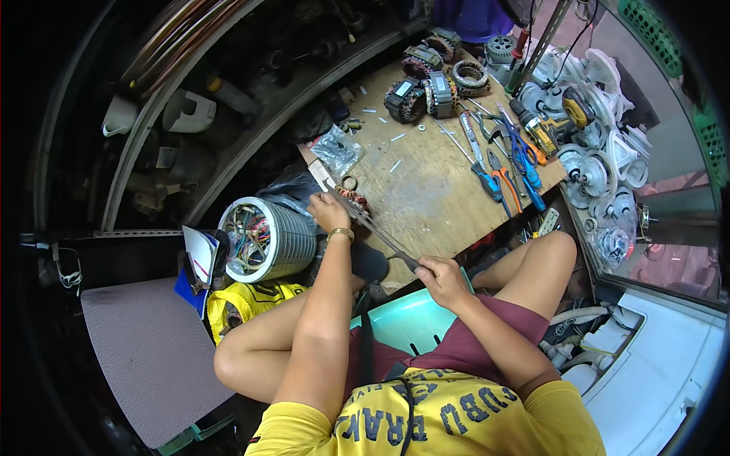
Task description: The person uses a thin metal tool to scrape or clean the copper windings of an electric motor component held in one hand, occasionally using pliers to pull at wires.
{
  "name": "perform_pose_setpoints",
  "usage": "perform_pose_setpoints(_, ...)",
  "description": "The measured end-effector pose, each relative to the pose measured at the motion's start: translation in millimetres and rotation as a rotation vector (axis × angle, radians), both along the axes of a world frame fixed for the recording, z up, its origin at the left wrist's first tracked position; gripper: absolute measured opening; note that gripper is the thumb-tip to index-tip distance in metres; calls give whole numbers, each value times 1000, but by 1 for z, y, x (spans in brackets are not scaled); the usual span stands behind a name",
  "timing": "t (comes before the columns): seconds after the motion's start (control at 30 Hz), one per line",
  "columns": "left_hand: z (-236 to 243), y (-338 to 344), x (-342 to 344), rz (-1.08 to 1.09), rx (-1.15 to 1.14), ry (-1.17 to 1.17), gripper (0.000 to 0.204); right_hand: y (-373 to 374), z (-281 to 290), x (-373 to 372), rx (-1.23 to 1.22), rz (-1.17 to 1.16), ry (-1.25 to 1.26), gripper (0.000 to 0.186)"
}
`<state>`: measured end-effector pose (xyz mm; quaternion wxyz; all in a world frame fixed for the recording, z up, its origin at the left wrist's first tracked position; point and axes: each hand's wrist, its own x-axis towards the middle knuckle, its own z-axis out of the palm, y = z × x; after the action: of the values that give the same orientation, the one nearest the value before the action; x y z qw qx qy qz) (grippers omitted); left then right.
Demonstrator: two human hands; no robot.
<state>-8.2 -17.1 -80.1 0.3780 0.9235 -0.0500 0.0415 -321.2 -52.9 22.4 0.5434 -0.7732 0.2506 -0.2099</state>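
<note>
Two hands (pixel 329 211) (pixel 445 283), thin grey strip (pixel 368 221) between; scuffed wooden tabletop (pixel 433 194)

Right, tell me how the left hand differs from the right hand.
The left hand has a gold-coloured band at its wrist; the right hand shows none. The left hand reaches farther from the body than the right hand. Both look closed around a long grey piece stretching between them.

The tabletop (pixel 411 197) is bright, the shelves (pixel 365 58) dim, edges curving toward black corners
</note>
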Motion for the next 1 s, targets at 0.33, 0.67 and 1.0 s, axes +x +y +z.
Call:
perform_pose_setpoints(0.33,6,-14,-9,45,28,55,28,-30,4,18,-123,92,91,28)
perform_pose_setpoints(0.67,-7,9,21,-68,-5,-106,19,-31,0,25,76,124,88,24)
perform_pose_setpoints(1.0,4,-3,16,-228,84,-207,14,-2,-39,5,294,-2,139,27)
